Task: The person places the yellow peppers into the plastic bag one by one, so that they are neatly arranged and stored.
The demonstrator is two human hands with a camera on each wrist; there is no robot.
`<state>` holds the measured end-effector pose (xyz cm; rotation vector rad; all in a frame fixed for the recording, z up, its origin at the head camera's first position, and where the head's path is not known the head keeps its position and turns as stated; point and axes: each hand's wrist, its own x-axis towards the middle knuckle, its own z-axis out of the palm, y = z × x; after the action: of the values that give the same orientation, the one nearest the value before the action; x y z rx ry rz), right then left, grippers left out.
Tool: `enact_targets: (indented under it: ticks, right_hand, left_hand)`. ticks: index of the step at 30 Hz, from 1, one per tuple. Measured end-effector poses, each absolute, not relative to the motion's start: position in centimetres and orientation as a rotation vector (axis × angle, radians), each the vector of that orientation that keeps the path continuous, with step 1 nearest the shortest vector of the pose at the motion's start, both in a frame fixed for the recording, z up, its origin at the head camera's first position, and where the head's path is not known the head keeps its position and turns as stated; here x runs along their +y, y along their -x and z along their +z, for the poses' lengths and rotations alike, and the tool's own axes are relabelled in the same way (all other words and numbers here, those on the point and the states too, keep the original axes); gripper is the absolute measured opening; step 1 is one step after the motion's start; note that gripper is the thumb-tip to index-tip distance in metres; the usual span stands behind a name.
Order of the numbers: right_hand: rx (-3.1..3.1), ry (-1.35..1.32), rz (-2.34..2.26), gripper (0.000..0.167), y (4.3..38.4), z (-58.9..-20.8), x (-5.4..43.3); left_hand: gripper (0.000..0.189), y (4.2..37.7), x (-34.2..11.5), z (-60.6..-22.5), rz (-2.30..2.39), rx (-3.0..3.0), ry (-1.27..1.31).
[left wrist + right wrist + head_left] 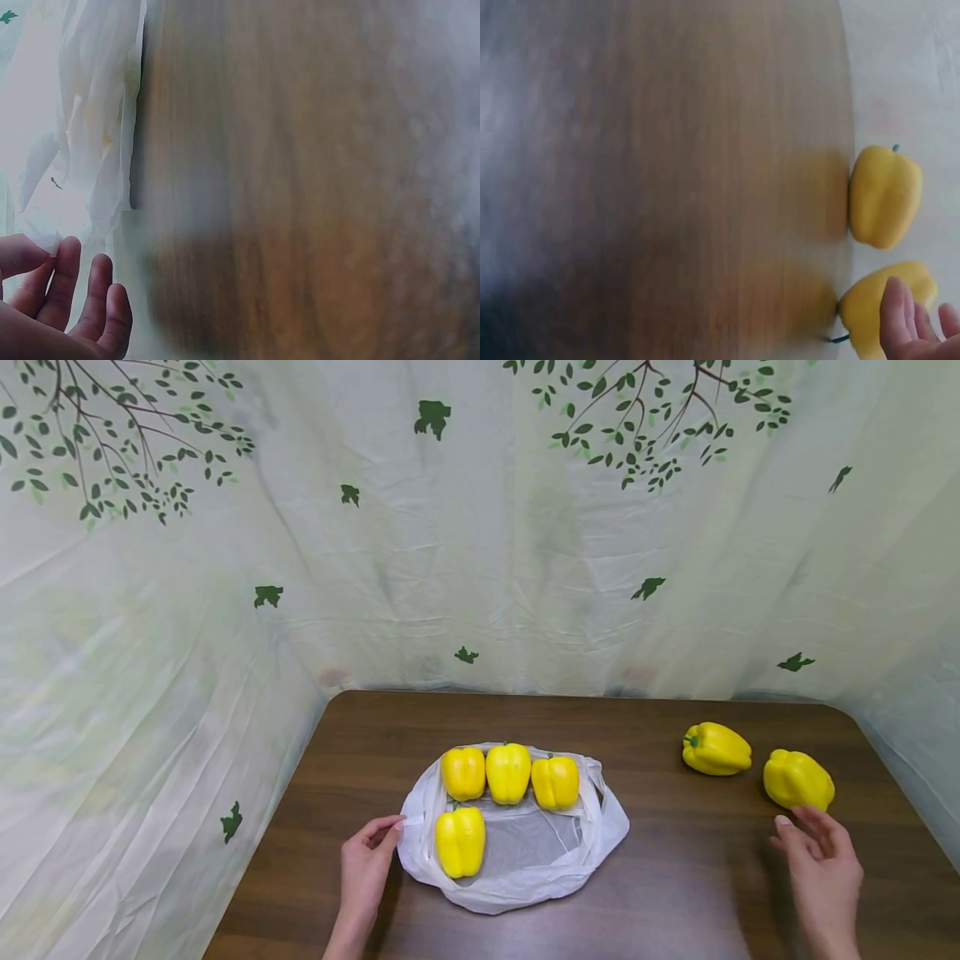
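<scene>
A white plastic bag (517, 893) lies spread on the table with its mouth facing up. Three yellow bell peppers (508, 774) sit in a row along its far side, and another yellow bell pepper (461, 842) lies at its near left. My left hand (369, 860) pinches the bag's left edge between thumb and forefinger; the left wrist view shows the plastic (90, 150) rising from the fingertips. My right hand (821, 868) reaches toward the rightmost bell pepper (798, 779), fingers slightly bent, fingertips right at its near side. A second loose bell pepper (716, 749) lies to its left.
The brown wooden table (667, 877) has rounded far corners. Behind it and at both sides hangs a pale curtain (480, 552) printed with green leaves and branches. A stretch of tabletop separates the bag from the two loose peppers.
</scene>
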<state>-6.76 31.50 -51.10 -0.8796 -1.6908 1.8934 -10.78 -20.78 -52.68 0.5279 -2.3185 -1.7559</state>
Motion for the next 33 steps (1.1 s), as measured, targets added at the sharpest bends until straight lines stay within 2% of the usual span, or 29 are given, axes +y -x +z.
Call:
enact_targets:
  ticks: [7,19,27,33]
  right_hand:
    - [-1.846,0.964,1.689,0.042,6.5,-50.8,32.4]
    - [-2.161,1.061,1.380,0.060,7.1,-50.0,34.1]
    - [-2.244,1.028,1.299,0.062,7.9,-49.7,35.5]
    - [-2.464,0.858,1.177,0.069,8.4,-49.5,36.9]
  left_hand:
    - [0.015,10.7,-20.6,-52.4,-1.729,-2.301,-0.517]
    - [0.016,10.8,-20.8,-52.5,-1.733,-2.321,-0.537]
    - [0.018,10.7,-20.9,-52.4,-1.751,-2.309,-0.527]
    - [0.017,10.7,-20.8,-52.2,-1.726,-2.343,-0.569]
